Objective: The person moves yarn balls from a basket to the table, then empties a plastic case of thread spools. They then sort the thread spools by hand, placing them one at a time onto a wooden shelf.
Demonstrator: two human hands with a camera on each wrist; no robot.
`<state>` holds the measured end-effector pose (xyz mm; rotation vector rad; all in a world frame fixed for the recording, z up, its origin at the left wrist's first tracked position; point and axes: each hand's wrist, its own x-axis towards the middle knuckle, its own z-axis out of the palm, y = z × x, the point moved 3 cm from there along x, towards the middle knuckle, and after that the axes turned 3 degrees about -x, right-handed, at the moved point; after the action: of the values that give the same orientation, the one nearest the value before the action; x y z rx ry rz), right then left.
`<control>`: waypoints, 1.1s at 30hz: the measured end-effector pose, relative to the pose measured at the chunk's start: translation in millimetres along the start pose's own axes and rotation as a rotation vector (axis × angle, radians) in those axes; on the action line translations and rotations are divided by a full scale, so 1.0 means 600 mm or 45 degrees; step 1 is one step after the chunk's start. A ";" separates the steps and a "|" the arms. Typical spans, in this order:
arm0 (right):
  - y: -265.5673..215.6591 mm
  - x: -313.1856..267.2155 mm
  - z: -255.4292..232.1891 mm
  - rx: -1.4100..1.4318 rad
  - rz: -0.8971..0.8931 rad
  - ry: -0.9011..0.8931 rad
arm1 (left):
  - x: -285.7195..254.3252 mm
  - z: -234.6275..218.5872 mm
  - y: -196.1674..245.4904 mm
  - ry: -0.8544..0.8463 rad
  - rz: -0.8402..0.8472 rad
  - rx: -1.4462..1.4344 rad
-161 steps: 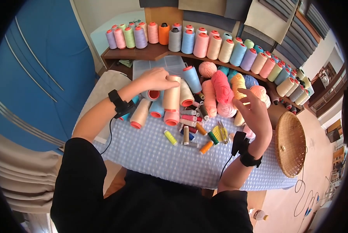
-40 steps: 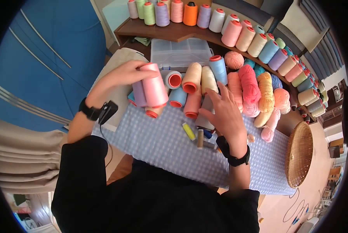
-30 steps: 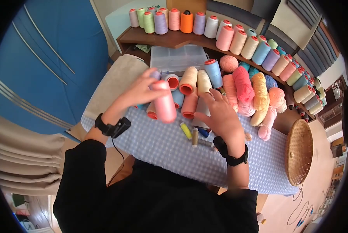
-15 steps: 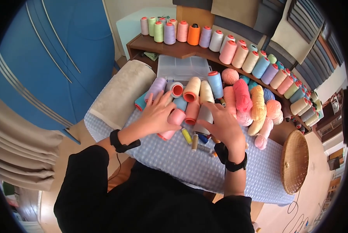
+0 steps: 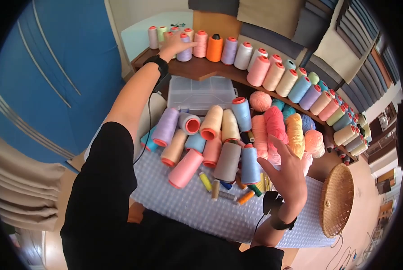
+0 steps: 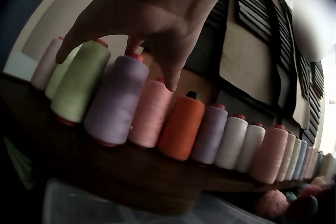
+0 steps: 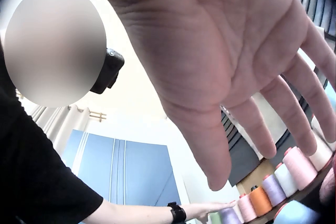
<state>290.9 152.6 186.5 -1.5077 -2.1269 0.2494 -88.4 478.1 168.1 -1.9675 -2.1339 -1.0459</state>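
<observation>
1. Presently, the left hand has its fingers spread above the cones near the left end of the wooden shelf, clasping none of them; whether a fingertip touches a cap, I cannot tell.
2. Within that spread, below the palm, the lavender thread cone stands upright by the shelf's front edge, its narrow, red-capped end uppermost.
3. Close on either side stand a light green thread cone and a pink thread cone, with a black-capped orange thread cone past the pink one.
4. As a judgement, the lavender cone should be light and firm, its winding rather slick and its narrow top easy to tip. The best hold is probably a pinch just below the cap, where the taper leaves room between neighbours.
5. Lower down, the right hand is spread and holds nothing, its thumb near a blue thread cone that sits beside a gray thread cone.
6. Farther out on the checked tablecloth, another pink cone lies toward the front edge, a translucent plastic box sits at the back, a yellow yarn skein lies toward the back right corner, and a wicker basket occupies the right edge.
</observation>
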 end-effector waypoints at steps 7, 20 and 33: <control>0.020 -0.004 -0.019 0.046 0.068 0.033 | -0.018 -0.013 -0.012 0.165 -0.066 0.104; 0.030 -0.017 -0.041 0.101 0.016 0.044 | -0.262 -0.098 0.188 0.062 0.480 -0.294; 0.067 -0.032 -0.057 0.414 -0.123 0.218 | -0.303 0.028 0.206 -0.044 0.223 -0.173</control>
<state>346.2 144.5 192.2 -1.1927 -1.9103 0.3956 63.4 324.5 122.8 -2.2005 -1.9098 -1.1611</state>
